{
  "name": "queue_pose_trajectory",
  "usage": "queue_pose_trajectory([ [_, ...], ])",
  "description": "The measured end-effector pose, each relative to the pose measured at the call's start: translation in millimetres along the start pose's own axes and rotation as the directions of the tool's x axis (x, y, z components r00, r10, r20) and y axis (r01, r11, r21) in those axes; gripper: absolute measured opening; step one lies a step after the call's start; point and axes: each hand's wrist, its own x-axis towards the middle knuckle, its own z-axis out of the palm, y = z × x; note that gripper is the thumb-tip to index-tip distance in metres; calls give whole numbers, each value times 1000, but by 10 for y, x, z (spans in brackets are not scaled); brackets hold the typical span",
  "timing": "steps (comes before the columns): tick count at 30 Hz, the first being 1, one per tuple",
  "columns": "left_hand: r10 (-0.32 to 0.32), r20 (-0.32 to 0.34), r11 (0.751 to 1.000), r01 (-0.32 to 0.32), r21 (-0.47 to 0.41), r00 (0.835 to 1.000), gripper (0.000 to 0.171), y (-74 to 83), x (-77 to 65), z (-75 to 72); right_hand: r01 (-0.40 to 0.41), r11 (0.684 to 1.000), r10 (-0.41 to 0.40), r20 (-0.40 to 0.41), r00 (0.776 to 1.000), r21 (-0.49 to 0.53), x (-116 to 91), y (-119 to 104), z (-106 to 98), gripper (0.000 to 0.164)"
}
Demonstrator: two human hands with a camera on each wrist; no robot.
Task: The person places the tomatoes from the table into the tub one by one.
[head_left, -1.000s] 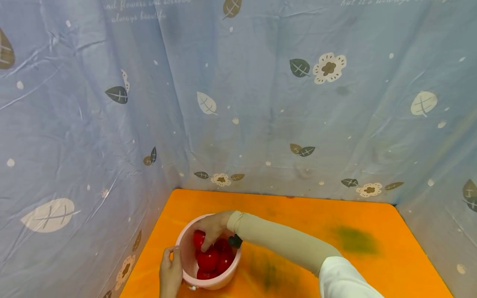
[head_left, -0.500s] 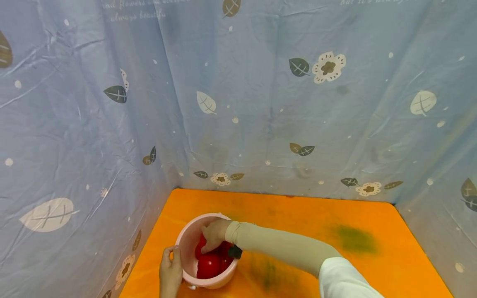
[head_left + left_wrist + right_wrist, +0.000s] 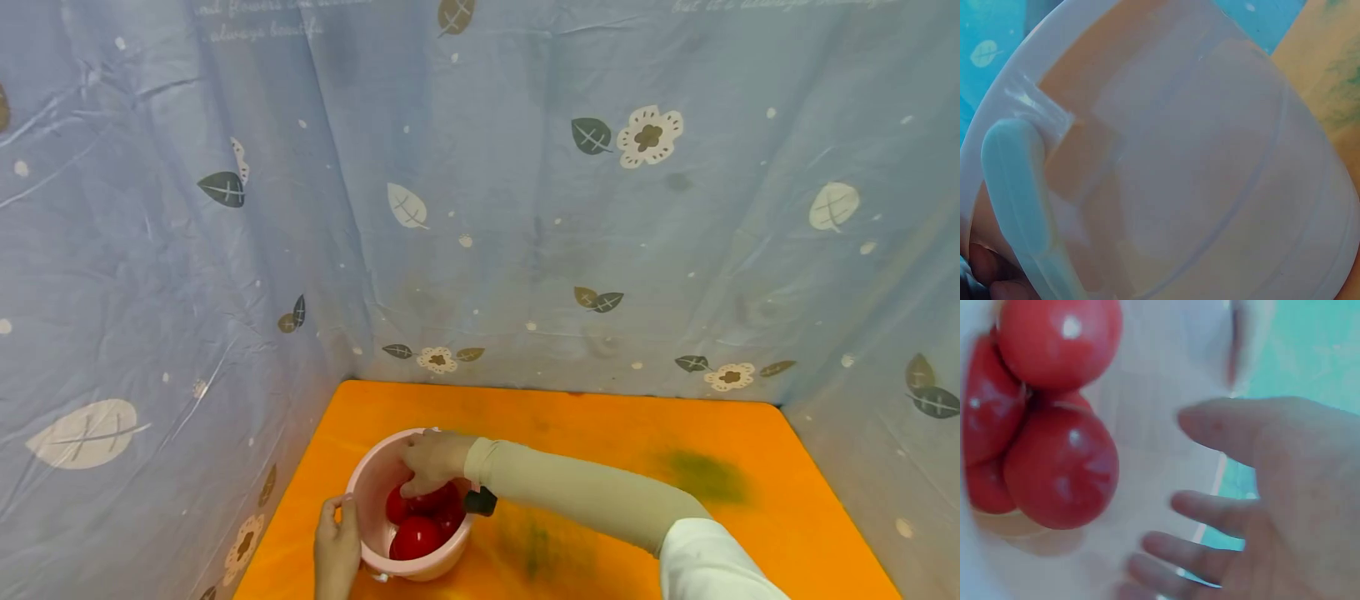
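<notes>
A pale pink bucket [image 3: 367,483] stands on the orange surface, with several glossy red, tomato-like balls [image 3: 416,537] piled inside. My left hand [image 3: 336,542] grips the bucket's left rim; in the left wrist view its fingertips [image 3: 997,275] show beside the pale handle [image 3: 1016,187]. My right hand [image 3: 435,458] is over the far side of the bucket's mouth. In the right wrist view, that hand's fingers are spread and hold nothing, apart from the nearest red ball [image 3: 1063,465].
The orange table surface [image 3: 600,450] stretches to the right of the bucket, with greenish stains [image 3: 701,475]. Blue printed curtains [image 3: 510,250] enclose it at the back and both sides. A dark wrist camera [image 3: 480,502] sits below my right wrist.
My right hand was down among the red balls with its fingers on one; it has risen off them toward the far rim. My left hand keeps its hold on the rim.
</notes>
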Motion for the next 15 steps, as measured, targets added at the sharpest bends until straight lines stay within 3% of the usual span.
queue_pose_trajectory([
  [3,6,-17,1000,-6,5,1000,48,0,39,7,56,998,-54,-108,993,17,-120,61,1,54],
  [5,0,7,1000,0,-8,1000,50,-4,75,4,93,995,-83,-185,979,44,-213,132,30,55],
  [8,-36,60,999,39,-35,998,57,-28,96,-29,132,978,-82,-286,955,162,-370,232,104,54],
  [10,-65,97,996,70,-48,993,62,-49,107,-56,151,954,-56,-341,938,260,-488,309,170,53],
  [13,-89,99,995,94,-43,991,67,-83,126,-91,135,916,31,-403,915,377,-692,445,307,54],
  [15,-153,141,988,155,-3,978,75,-89,119,-131,103,902,98,-431,897,420,-845,571,447,57],
])
